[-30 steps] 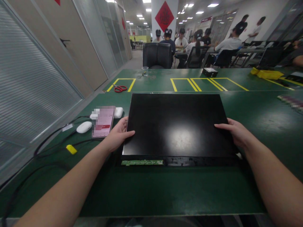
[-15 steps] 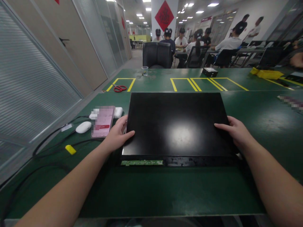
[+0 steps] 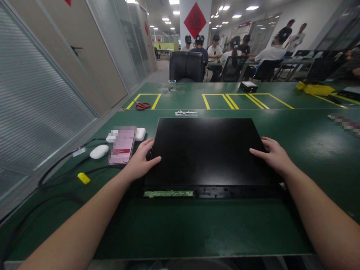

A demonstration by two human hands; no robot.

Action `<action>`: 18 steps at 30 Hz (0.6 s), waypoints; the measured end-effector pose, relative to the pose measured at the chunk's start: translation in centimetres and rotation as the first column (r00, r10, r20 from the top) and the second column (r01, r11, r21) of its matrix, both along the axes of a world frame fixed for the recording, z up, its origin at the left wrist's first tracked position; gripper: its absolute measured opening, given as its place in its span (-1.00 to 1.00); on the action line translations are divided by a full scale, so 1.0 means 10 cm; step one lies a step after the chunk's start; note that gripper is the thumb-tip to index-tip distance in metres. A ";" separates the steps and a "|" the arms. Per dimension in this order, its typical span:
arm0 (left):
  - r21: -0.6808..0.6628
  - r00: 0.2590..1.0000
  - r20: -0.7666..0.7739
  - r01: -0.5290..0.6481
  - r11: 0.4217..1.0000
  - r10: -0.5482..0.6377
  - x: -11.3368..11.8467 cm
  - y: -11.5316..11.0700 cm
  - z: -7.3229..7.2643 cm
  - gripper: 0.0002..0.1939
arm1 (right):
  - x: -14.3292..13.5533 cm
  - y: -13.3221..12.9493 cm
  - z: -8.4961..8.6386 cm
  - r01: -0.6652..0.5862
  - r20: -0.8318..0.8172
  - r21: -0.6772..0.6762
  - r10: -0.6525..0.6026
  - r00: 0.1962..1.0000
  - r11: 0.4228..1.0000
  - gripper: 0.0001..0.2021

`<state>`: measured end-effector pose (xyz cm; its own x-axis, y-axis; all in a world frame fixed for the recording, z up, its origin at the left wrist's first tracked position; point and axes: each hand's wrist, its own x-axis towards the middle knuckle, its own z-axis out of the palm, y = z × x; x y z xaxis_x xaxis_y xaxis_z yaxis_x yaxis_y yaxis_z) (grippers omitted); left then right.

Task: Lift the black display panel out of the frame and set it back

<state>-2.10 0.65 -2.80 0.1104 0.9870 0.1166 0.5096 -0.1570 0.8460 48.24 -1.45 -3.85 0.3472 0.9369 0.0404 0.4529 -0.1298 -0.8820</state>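
A black flat display panel point(image 3: 202, 150) lies before me, tilted little if at all, its near edge along a dark frame strip point(image 3: 233, 192). A narrow green circuit board point(image 3: 168, 194) shows on that strip at the left. My left hand point(image 3: 144, 159) grips the panel's left edge, thumb on top of the glossy face. Across from it, my right hand point(image 3: 271, 155) holds the right edge the same way, thumb on the surface. The fingers under both edges are partly hidden.
Left of the panel are a pink-screened phone point(image 3: 123, 144), a white mouse-shaped object point(image 3: 99, 152), black cables and a yellow piece point(image 3: 84, 178). Red-handled scissors point(image 3: 142, 106), small silvery pieces point(image 3: 186, 113), a plastic cup point(image 3: 172, 85) and a black box point(image 3: 249, 87) lie beyond.
The panel's far edge has come down, and both hands have stayed at its sides, the right one shifting slightly inward. Small silvery pieces behind the panel have come into view.
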 end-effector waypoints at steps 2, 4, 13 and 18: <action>-0.018 1.000 -0.010 -0.007 1.000 0.007 -0.01 0.01 -0.03 -0.25 | 0.00 0.01 -0.03 0.029 0.113 0.024 -0.032 0.993 0.999 -0.60; -0.027 1.000 -0.017 -0.016 1.000 0.015 -0.01 0.02 -0.04 -0.30 | 0.01 0.01 -0.06 0.034 0.155 0.030 -0.038 0.987 0.999 -0.60; -0.040 1.000 0.004 -0.020 0.999 0.020 0.00 0.02 -0.05 -0.42 | 0.01 0.02 -0.08 0.054 0.169 -0.008 -0.051 0.984 0.999 -0.62; 0.009 0.981 -0.193 0.016 1.000 -0.014 -0.03 0.05 -0.10 -0.37 | 0.06 0.06 -0.15 0.054 0.156 -0.006 -0.053 0.986 0.999 -0.60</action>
